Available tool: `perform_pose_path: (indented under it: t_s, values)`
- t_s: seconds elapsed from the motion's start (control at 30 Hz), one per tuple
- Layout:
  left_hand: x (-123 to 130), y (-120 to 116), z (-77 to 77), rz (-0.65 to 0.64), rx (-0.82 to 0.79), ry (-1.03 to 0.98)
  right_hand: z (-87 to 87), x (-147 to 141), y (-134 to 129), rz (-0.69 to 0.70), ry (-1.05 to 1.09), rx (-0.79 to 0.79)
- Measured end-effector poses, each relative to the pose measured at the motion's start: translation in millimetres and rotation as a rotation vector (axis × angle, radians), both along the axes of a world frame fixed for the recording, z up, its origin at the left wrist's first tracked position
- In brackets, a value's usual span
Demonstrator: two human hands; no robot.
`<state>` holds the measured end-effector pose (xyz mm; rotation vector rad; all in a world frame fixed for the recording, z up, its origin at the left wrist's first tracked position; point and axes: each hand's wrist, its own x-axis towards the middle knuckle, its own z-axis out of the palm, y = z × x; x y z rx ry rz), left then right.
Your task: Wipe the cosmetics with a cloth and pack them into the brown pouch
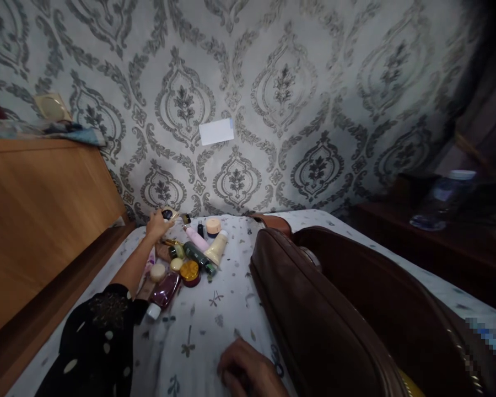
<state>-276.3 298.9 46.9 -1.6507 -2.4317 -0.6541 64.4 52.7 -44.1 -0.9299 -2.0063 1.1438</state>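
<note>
Left hand [159, 225]: reaches far forward on a straightened arm, palm down, fingers and thumb spread about a pale item; seems to grasp it.
Pale item [170, 214]: sits at the left fingertips, near the wall, dark round patch showing.
Right hand [248, 366]: hovers or rests low over the sheet, much nearer the body, fingers loosely curled; contents of the palm hidden, so cannot tell whether empty.
Purple bottle [165, 290]: lies just beside the left forearm, white cap toward the body.
Amber-lidded jar [189, 273]: stands right of the left forearm, ahead of the right hand.
Dark green tube [199, 258], pink tube [196, 238], cream tube [217, 248]: lie right of the left hand.
Peach jar [213, 227]: stands beyond the tubes, right of the left hand.
Brown bag [310, 298]: lies open, just right of the right hand.
</note>
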Motion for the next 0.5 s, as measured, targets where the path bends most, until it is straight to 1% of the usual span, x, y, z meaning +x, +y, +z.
perform_pose_path:
  t_s: [0.17,0.3,0.4,0.5]
  values:
    - [5.8,-23.4,2.0,-0.186,0.091,-0.049,9.5,1.0,-3.5,0.005,0.003,0.059]
    - [18.3,-49.1,2.6,-0.363,0.156,-0.071,13.7,-0.5,-6.6,-0.039,0.027,0.049]
    - [32.3,-72.7,5.1,-0.504,0.172,-0.079,13.0,-2.5,-9.0,-0.077,0.082,-0.023]
    - [50.7,-101.5,9.9,-0.632,0.140,-0.090,10.0,-3.8,-10.9,-0.106,0.155,-0.122]
